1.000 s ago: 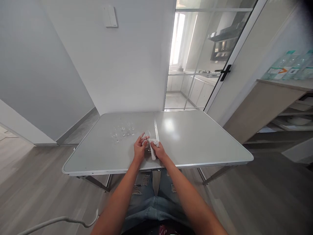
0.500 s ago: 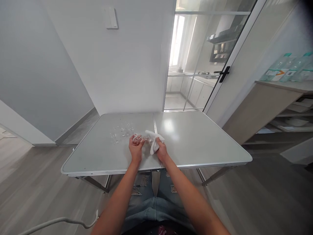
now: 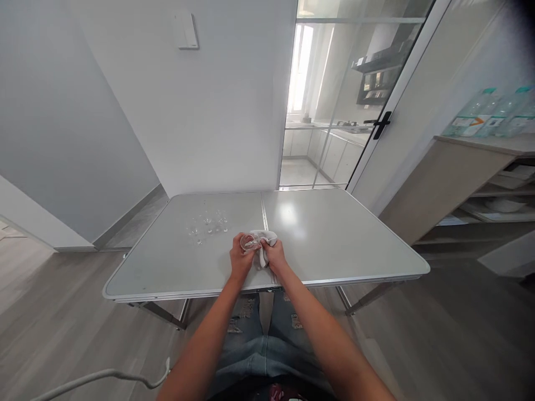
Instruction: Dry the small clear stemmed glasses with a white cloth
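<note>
glass held over near table edge, between both hands | left hand grips glass | right hand clamps white cloth against it | versus 0.5 s ago: hands closer together, cloth bunched

Hidden, clipped and too small to read

Your left hand covers most of the small glass — only its rim shows, and you cannot tell its shape. Your right hand buries much of the white cloth. The clear glasses farther back are too faint to count. The bottles on the shelf blur — the right edge clips them.
</note>
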`<control>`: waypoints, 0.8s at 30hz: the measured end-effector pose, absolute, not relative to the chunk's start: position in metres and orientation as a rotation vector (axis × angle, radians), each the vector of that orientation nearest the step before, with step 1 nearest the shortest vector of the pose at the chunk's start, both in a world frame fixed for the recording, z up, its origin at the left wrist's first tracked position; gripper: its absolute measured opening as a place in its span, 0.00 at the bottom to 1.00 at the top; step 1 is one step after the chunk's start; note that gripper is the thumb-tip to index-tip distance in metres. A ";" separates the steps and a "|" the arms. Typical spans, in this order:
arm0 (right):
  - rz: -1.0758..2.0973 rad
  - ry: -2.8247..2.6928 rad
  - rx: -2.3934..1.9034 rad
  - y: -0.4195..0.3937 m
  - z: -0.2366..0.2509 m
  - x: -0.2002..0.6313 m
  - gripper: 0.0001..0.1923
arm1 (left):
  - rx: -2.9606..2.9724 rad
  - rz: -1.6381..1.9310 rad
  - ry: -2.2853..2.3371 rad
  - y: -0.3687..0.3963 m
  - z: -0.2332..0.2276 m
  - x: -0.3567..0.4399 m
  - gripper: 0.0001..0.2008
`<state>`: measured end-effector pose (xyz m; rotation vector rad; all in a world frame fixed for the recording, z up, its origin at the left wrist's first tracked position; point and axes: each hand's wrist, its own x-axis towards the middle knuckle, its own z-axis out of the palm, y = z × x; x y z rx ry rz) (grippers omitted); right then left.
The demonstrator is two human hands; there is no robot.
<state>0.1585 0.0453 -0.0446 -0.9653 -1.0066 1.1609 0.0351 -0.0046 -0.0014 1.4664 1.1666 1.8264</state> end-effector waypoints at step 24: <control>0.861 -1.076 -1.107 0.039 -0.032 0.165 0.20 | 1.270 1.844 1.158 -0.003 0.001 0.034 0.31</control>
